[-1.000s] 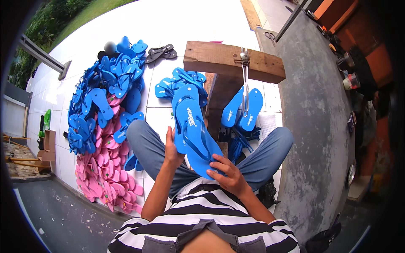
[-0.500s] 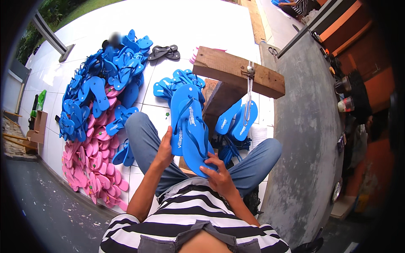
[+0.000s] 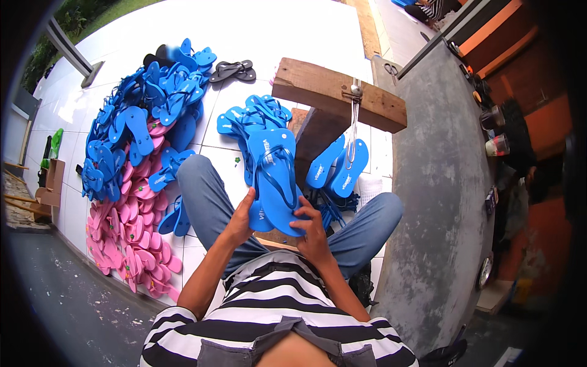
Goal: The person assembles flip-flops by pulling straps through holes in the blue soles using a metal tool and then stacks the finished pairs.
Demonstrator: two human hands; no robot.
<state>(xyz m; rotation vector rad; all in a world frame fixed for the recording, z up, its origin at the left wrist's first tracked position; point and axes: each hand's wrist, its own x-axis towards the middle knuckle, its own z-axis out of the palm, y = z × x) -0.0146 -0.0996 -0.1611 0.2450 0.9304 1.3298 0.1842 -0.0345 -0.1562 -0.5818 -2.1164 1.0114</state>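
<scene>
Over my lap I hold a pair of blue flip-flops, one laid in front of the other. The front flip-flop [image 3: 282,205] stands nearly upright with its strap towards me and covers most of the rear one [image 3: 257,217]. My left hand [image 3: 240,221] is closed on the left edge of the pair, thumb up. On the right, my right hand [image 3: 310,229] grips the heel end of the front flip-flop with bent fingers. Just beyond the pair lies a heap of blue flip-flops [image 3: 244,119]. Two blue soles [image 3: 348,177] without visible straps rest to the right.
A wooden beam stand [image 3: 306,82] rises ahead, with a thin metal tool [image 3: 353,122] on it. Large piles of blue flip-flops [image 3: 137,131] and pink ones [image 3: 143,251] cover the left floor. Blue straps [image 3: 330,205] lie by my right knee. Black flip-flops [image 3: 232,71] lie farther off.
The front flip-flop has turned more upright and slid left over the rear one, hiding more of it. My right hand has moved slightly up with it; both hands keep hold.
</scene>
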